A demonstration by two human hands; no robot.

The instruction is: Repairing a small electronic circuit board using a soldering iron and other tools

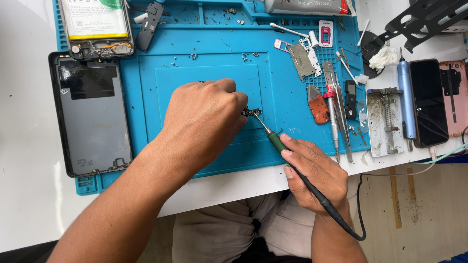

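From the head camera, a small dark part is pinched by the left hand near the middle of the blue mat. A soldering iron with a green grip is held in the closed right hand, and its tip touches the part. A phone back cover lies at the mat's left edge. A yellow and white label is seen at the top left corner. A small pink and white card lies near the top right corner, and a grey tube lies along the top edge.
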